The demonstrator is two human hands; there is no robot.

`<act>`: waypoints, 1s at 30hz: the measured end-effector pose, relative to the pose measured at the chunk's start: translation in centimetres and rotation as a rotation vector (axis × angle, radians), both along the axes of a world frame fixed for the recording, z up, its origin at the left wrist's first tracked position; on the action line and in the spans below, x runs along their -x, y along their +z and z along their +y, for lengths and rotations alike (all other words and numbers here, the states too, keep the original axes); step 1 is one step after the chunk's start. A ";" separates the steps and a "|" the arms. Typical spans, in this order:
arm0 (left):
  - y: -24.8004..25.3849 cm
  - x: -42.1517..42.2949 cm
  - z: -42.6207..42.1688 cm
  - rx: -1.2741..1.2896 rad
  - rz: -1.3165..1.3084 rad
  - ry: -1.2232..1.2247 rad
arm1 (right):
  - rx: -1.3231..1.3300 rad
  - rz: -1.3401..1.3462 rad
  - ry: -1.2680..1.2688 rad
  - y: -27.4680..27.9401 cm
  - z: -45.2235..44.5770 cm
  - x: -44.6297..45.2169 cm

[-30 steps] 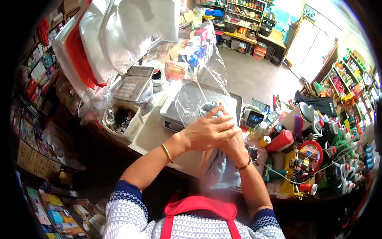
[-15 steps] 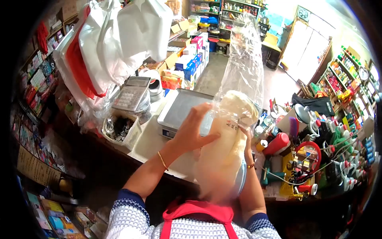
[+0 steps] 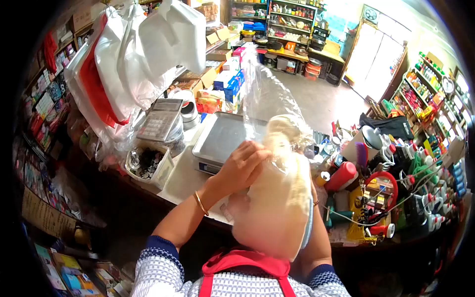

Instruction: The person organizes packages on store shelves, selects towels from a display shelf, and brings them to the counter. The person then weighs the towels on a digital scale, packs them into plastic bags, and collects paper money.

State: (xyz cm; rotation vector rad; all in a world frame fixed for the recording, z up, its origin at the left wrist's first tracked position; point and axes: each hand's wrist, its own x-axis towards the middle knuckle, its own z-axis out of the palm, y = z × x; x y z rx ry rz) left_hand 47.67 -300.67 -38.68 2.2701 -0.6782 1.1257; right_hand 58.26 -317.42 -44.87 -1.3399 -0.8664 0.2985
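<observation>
A soft-looking, cream, sole-shaped bundle [image 3: 277,198] with a pale blue edge stands upright and close before me, blurred in its lower part. A clear plastic bag [image 3: 269,91] covers its upper end and stretches up and away beyond it. My left hand [image 3: 242,166] is closed, its fingertips pinching the bag's plastic at the bundle's left side. My right hand [image 3: 313,188] supports the bundle from behind on the right; its fingers are mostly hidden. Just beyond my left hand sits a flat-topped weighing scale [image 3: 225,133] on the white counter [image 3: 180,183].
White carrier bags [image 3: 170,39] and a red one [image 3: 94,74] hang at upper left. A plastic tub of coins [image 3: 148,163] stands left of the scale. Bottles, a red flask [image 3: 341,176] and a yellow basket [image 3: 358,227] crowd the right side. Stocked shelves [image 3: 292,20] line the back.
My left hand has closed from spread fingers to a pinch on the plastic. The bag's far end has swung left, and the printed marks on the bundle no longer show.
</observation>
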 end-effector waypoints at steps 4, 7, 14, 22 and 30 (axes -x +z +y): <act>2.6 -0.6 -0.7 -0.174 0.045 -0.176 | 0.080 -0.238 -0.084 0.8 1.2 -0.3; 3.3 0.9 -1.9 -0.059 0.073 -0.199 | 0.066 -0.265 -0.132 2.1 3.1 -1.1; 3.2 2.9 0.1 0.138 0.212 -0.161 | 0.059 -0.342 -0.216 3.9 7.6 -1.3; 3.6 3.3 -1.4 0.033 0.147 -0.179 | 0.032 -0.370 -0.252 5.0 10.4 -1.4; 1.9 3.7 -1.4 0.114 0.157 -0.155 | 0.006 -0.400 -0.294 6.8 13.0 -2.3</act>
